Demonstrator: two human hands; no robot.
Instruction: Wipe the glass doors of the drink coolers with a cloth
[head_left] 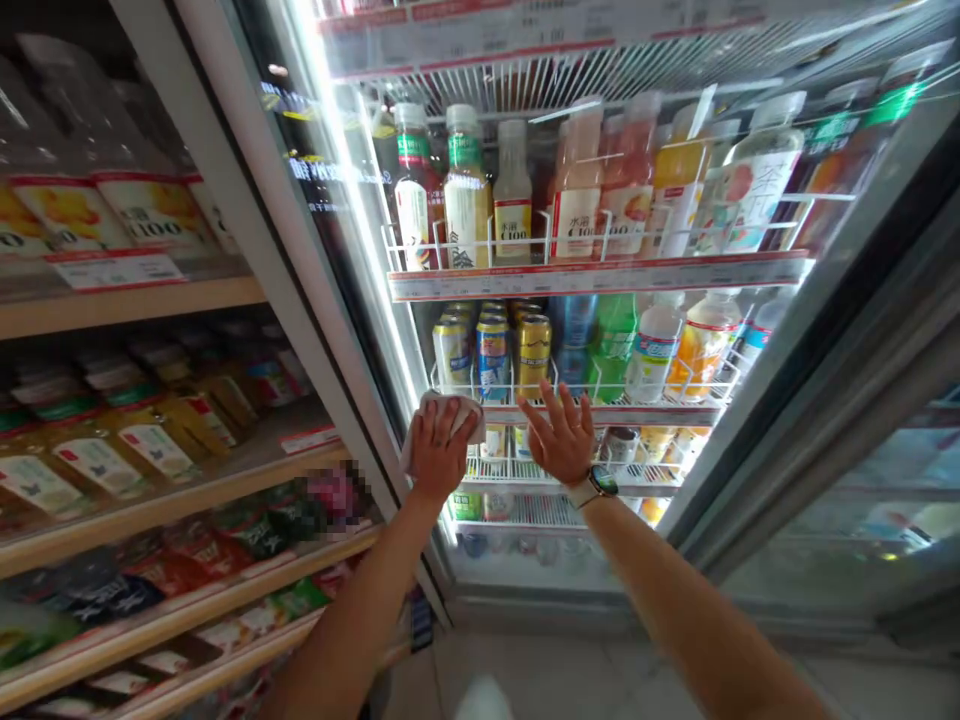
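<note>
My left hand (441, 445) presses a crumpled white cloth (471, 410), low on the left side of the lit drinks fridge front. Its fingers are bent over the cloth. To the right, my right hand (561, 435) is spread with nothing in it, in front of the shelf rail. It wears a watch (602, 482) on a light strap. Whether the right palm touches the glass, I cannot tell. Behind the hands stand gold drink cans (534, 350), a blue can (493, 352) and a green bottle (615, 325).
An upper fridge shelf (600, 275) carries several bottles. At left, wooden shelves (135, 300) hold bottles and snack packets. A dark door frame (840, 400) slants along the right. Pale floor tiles (600, 660) lie below.
</note>
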